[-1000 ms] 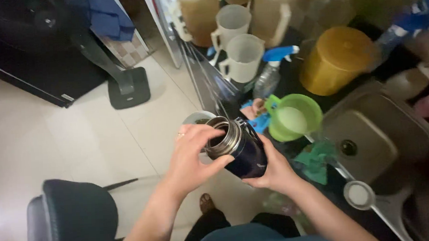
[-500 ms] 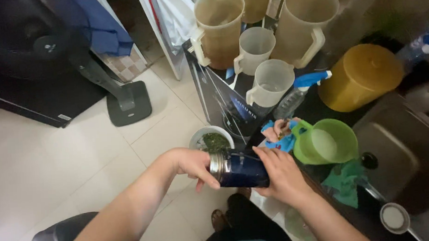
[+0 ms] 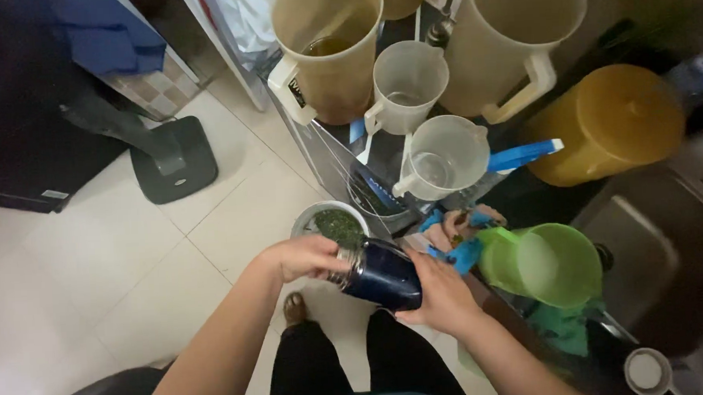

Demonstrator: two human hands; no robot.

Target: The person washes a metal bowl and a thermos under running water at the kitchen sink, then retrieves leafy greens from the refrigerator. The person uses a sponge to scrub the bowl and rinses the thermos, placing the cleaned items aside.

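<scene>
A dark blue metal flask (image 3: 383, 277) with a steel neck lies tilted on its side between my hands, its mouth pointing left. My right hand (image 3: 443, 296) grips the flask's body from the right. My left hand (image 3: 307, 256) is closed over the flask's mouth end. Just beyond the mouth, on the floor, stands a white bowl (image 3: 314, 216) holding dark green leaves (image 3: 338, 224).
On the dark counter stand two clear measuring jugs (image 3: 441, 159), two large tan pitchers (image 3: 331, 48), a yellow lidded container (image 3: 611, 127), a green jug (image 3: 546, 264) and a blue-trigger spray bottle (image 3: 516, 157). A sink (image 3: 646, 248) lies right. A fan base (image 3: 174, 159) sits on the tiled floor.
The view has tilted up and the flask has swung from near upright to lying sideways, its mouth now aimed toward the bowl of green leaves. Both hands stay on it.
</scene>
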